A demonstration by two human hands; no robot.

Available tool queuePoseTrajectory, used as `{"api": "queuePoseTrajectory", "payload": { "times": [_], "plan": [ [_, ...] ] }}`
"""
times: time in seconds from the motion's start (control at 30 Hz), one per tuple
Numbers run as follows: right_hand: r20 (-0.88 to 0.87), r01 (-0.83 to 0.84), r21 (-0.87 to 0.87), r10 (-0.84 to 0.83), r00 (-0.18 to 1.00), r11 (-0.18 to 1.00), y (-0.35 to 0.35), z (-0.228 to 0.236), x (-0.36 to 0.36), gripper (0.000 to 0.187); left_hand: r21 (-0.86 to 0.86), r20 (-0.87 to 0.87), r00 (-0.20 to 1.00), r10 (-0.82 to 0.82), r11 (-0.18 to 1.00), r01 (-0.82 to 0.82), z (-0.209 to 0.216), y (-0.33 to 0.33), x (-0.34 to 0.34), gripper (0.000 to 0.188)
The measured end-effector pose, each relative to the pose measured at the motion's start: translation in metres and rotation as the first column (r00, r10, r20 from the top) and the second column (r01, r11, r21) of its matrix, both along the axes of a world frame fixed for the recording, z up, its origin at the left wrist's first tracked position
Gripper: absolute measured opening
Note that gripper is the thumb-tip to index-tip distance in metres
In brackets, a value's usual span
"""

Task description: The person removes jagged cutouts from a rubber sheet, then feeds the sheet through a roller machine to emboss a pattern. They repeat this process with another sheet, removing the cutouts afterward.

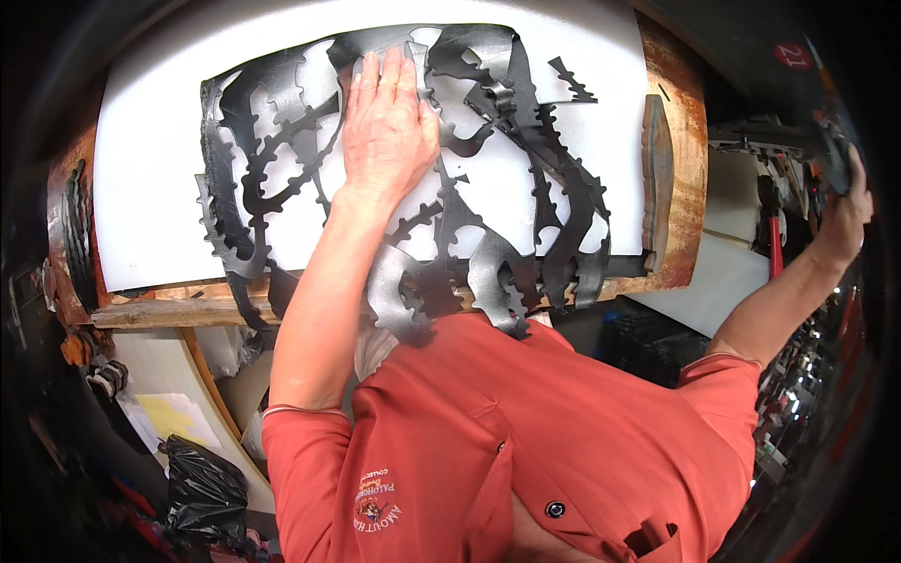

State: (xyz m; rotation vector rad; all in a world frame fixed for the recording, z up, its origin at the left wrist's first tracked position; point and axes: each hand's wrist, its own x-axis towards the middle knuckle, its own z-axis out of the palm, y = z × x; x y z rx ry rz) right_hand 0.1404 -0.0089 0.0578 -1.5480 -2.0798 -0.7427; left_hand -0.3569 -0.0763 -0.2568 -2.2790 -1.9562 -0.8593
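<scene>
My left hand (389,131) lies flat, fingers stretched out, on the upper middle of a black sheet (375,42) that looks like leather. Cut-out shapes with scalloped edges leave curved openings in this sheet, and its strips hang over the near edge of the white board (141,178). Off at the far right, my right hand (849,211) is raised with its fingers closed around a dark grey thing (833,155) whose kind I cannot make out. A small black offcut (571,80) rests on the board, right of the sheet.
A grey-brown notched strip (654,183) stands at the board's right side on a worn wooden table (685,159). Dark strips (80,230) lie at its left end. Below left are a black plastic bag (202,488) and papers (174,418). Shelves with clutter (798,394) line the right.
</scene>
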Motion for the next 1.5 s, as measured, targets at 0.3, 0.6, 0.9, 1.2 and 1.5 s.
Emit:
{"api": "queuePoseTrajectory", "payload": {
  "times": [0.3,0.6,0.9,1.2,1.5],
  "plan": [
    [-0.730,-0.463,-0.474,-0.041,0.682,0.749,-0.038,-0.091,-0.170,0.025,-0.265,0.953,0.249,0.171,0.869,0.417,0.127,-0.092,0.043,0.053],
    [-0.082,-0.690,-0.506,0.768,0.636,0.517,-0.113,-0.115,-0.324,0.037,-0.258,0.939,-0.126,0.319,0.898,0.356,0.173,-0.142,0.022,0.075],
    [-0.595,-0.867,-0.495,0.707,0.382,0.052,-0.154,-0.162,-0.334,0.044,-0.582,0.813,0.067,0.578,0.801,0.144,0.111,-0.213,0.007,0.037],
    [-0.796,-0.814,-0.578,0.177,0.579,0.058,-0.156,-0.192,-0.309,0.030,-0.589,0.660,-0.384,0.646,0.762,0.268,0.118,-0.231,0.003,0.023],
    [-0.858,-0.963,-0.248,0.437,0.268,0.104,-0.164,-0.186,-0.344,0.015,-0.505,0.835,-0.214,0.507,0.861,0.065,0.139,-0.232,0.010,0.026]
  ]
}}
